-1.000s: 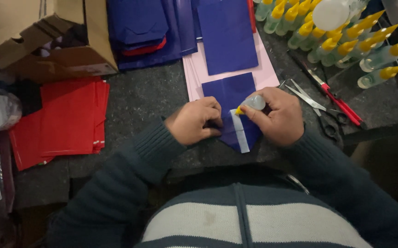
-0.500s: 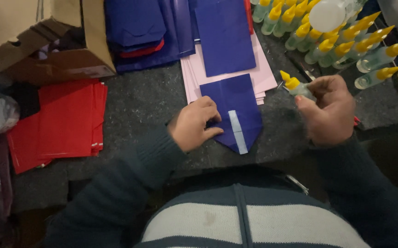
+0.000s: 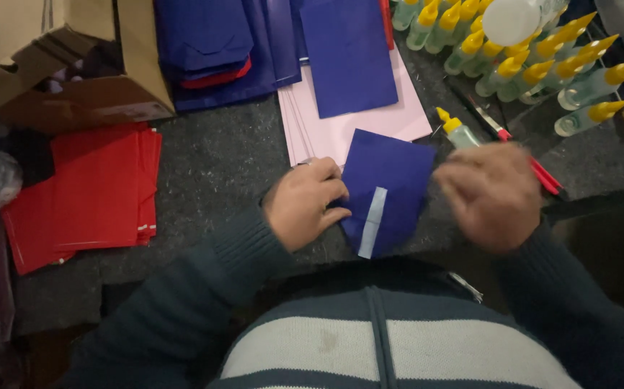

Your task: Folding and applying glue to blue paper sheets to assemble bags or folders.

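Head view, looking down at a dark counter.

Left hand flat-curled at the near middle of the counter, fingers bent down onto the left edge of a blue folded paper piece, pinning it in place rather than pinching it. Paper lying just right of that hand, long axis running far to near with a slight tilt, near end tapering to a point; a pale strip along that axis near its middle.

Right hand raised just right of the paper, blurred, fingers loosely curled; whether anything sits inside them, impossible to tell. Not touching the paper. Left hand clearly the nearer of the two, already on the sheet. Just beyond the right hand, a small glue bottle with yellow cap, tip pointing far-left, close to the knuckles.

Around: a pink sheet stack under the far end of the paper, with another blue sheet on top farther off. More blue stock far centre-left. Red sheets well apart at left, a cardboard box beyond them. A crowd of yellow-capped bottles far right, and a red-handled tool partly hidden beside the right hand. Nothing lying between either hand and the paper.
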